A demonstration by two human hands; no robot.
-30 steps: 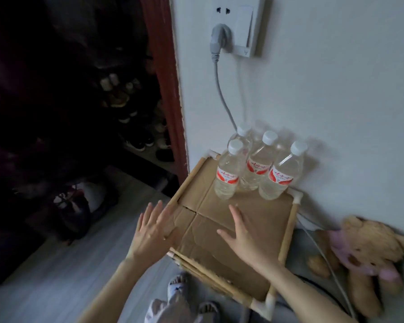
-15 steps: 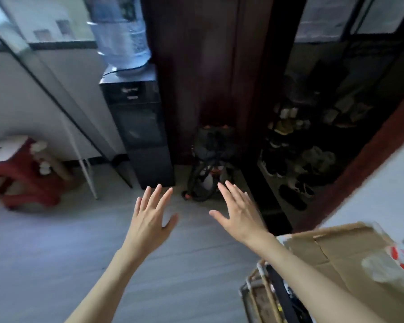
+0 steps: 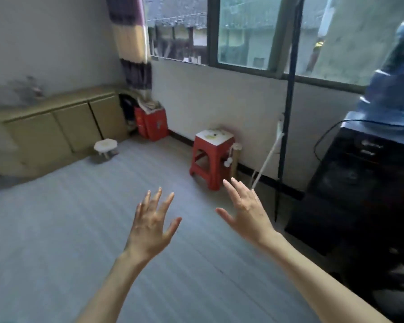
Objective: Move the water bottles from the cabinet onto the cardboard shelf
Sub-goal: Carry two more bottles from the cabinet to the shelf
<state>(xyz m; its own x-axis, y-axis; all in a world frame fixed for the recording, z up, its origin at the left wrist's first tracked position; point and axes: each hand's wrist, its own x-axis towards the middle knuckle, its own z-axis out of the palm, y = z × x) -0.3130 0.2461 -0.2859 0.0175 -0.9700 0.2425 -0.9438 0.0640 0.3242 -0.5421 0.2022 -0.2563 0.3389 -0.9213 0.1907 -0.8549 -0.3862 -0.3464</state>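
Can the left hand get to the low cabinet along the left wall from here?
Probably not without walking over. The left hand is open and empty over bare floor, and the low cabinet stands well beyond it against the far wall. Nothing blocks the way; only a small white stool stands near it.

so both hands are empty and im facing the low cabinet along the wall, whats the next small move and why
Probably step toward the low cabinet on the far left wall. Both the left hand and right hand are spread open over bare floor, holding nothing, and no bottle shows in this view. The cabinet's doors look closed, so getting within reach comes first.
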